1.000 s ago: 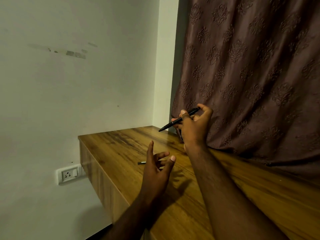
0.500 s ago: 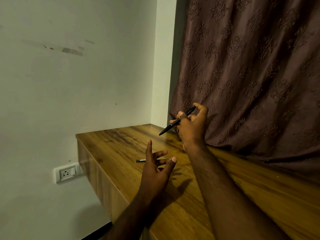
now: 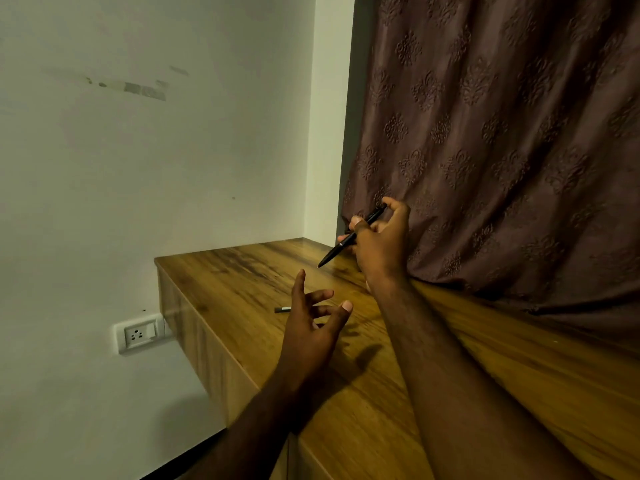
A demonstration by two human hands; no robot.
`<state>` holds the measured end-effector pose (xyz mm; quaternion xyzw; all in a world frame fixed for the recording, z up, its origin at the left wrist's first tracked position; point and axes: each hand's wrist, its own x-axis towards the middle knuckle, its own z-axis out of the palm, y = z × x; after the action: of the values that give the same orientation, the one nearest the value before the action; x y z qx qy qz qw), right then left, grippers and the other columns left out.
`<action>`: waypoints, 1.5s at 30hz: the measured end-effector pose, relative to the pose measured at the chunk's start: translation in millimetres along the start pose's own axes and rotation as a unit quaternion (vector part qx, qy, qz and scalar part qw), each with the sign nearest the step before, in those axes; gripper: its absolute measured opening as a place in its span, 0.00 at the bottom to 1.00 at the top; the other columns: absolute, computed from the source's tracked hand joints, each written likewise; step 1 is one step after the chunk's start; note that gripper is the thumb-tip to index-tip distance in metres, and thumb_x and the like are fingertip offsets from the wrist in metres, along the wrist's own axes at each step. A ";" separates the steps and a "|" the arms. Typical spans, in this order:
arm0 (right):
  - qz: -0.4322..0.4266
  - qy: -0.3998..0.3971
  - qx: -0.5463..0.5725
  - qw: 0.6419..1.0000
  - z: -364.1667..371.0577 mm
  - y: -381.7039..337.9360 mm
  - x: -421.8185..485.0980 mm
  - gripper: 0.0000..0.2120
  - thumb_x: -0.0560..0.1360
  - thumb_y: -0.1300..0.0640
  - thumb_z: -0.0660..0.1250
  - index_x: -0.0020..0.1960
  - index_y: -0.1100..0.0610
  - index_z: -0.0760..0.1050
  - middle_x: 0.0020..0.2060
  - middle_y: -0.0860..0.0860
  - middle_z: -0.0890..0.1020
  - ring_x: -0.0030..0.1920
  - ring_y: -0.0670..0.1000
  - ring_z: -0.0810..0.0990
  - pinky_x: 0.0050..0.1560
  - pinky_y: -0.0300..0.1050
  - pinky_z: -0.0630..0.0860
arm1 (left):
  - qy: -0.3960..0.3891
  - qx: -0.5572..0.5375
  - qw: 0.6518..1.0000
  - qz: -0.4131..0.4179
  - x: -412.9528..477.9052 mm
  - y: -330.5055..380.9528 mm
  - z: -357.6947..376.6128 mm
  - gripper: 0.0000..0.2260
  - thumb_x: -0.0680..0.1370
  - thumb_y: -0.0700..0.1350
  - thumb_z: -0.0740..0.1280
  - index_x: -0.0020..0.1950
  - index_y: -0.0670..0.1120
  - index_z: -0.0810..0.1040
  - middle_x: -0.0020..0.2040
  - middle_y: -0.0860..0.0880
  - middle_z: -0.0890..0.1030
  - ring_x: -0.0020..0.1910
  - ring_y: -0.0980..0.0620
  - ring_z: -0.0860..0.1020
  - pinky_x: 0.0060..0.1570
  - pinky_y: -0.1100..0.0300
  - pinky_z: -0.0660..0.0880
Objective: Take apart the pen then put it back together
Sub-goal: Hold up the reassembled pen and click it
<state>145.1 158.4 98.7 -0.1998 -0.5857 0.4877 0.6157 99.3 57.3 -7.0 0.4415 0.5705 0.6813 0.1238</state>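
Note:
My right hand (image 3: 379, 244) holds a slim black pen (image 3: 341, 245) above the far end of the wooden table (image 3: 225, 285), its tip pointing down and left, my thumb on its upper end. My left hand (image 3: 311, 327) hovers lower over the table with fingers spread and nothing in it. A small dark and silvery pen part (image 3: 282, 309) lies on the tabletop; my left fingers hide most of it.
A brown patterned curtain (image 3: 502, 140) hangs along the table's right side, just behind my right hand. A white wall stands to the left with a socket and switch plate (image 3: 138, 332) below the table's edge.
The pen and both hands keep nearly the same pose. The view has shifted slightly, and my right hand with the pen sits a little lower than a second ago.

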 end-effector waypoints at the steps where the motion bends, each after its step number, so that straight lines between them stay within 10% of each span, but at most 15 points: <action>1: 0.002 -0.003 0.001 1.000 -0.2 -0.5 0.0 0.23 0.76 0.67 0.66 0.65 0.50 0.62 0.50 0.61 0.80 0.35 0.54 0.85 0.40 0.52 0.84 | -0.002 0.001 1.000 0.000 -0.3 0.2 0.0 0.40 0.71 0.55 0.70 0.75 0.58 0.47 0.62 0.53 0.75 0.54 0.59 0.76 0.58 0.47 0.75; 36: 0.062 0.068 0.084 0.992 -21.6 6.8 -19.8 0.23 0.77 0.69 0.63 0.65 0.52 0.59 0.60 0.64 0.75 0.49 0.59 0.84 0.34 0.41 0.81 | -0.031 -0.057 0.998 -0.010 -3.7 3.6 -1.4 0.27 0.74 0.43 0.69 0.71 0.53 0.63 0.60 0.50 0.75 0.55 0.53 0.77 0.57 0.50 0.76; 45: 0.024 0.109 0.077 0.991 -25.2 8.7 -16.5 0.24 0.77 0.67 0.64 0.68 0.55 0.57 0.47 0.52 0.76 0.32 0.45 0.85 0.36 0.44 0.82 | -0.016 -0.051 0.999 0.007 -3.8 2.2 -2.2 0.28 0.75 0.41 0.69 0.72 0.52 0.62 0.58 0.49 0.76 0.53 0.53 0.78 0.56 0.50 0.77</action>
<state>167.6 156.7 77.1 -0.2177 -0.4706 0.5212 0.6779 100.6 52.5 -6.7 0.4494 0.5298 0.7035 0.1499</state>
